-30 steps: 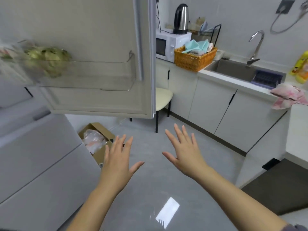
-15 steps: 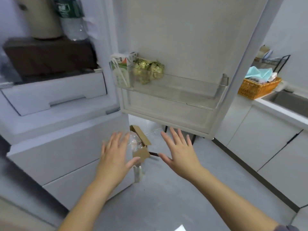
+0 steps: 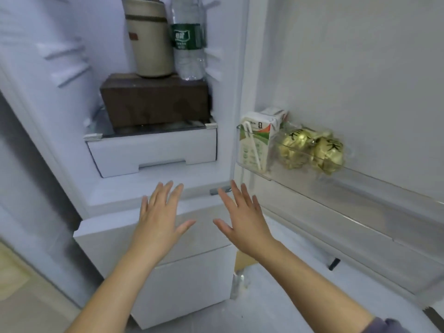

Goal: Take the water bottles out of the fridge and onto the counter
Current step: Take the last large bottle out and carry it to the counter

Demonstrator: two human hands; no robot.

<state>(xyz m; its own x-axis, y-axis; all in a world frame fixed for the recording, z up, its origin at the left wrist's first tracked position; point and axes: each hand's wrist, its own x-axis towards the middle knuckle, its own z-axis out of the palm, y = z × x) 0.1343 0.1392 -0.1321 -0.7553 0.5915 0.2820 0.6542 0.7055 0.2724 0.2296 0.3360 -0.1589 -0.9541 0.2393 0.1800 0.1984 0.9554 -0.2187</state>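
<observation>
An open white fridge point(image 3: 60, 116) fills the view, its door point(image 3: 348, 68) swung out to the right. The water bottle point(image 3: 188, 39) stands upright on a brown box point(image 3: 155, 98) on the far shelf, well above both hands. The left hand point(image 3: 159, 217) and right hand point(image 3: 245, 217) hover near, fingers spread, holding nothing. A beige canister point(image 3: 149, 37) stands just left of the bottle. A milk carton point(image 3: 255, 143) and gold-wrapped packets point(image 3: 310, 150) sit in the door shelf point(image 3: 360, 188).

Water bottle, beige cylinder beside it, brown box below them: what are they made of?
Water bottle: thin clear plastic, glossy. It is see-through, with a ribbed lower body and a green printed label.
Beige cylinder: looks like a matte fabric or faux-leather sleeve, with a darker band and a small brown tab. Can't tell which.
Brown box: probably cardboard or wrapped board, with a dull dark surface and crisp edges. Blur leaves it open.
</observation>
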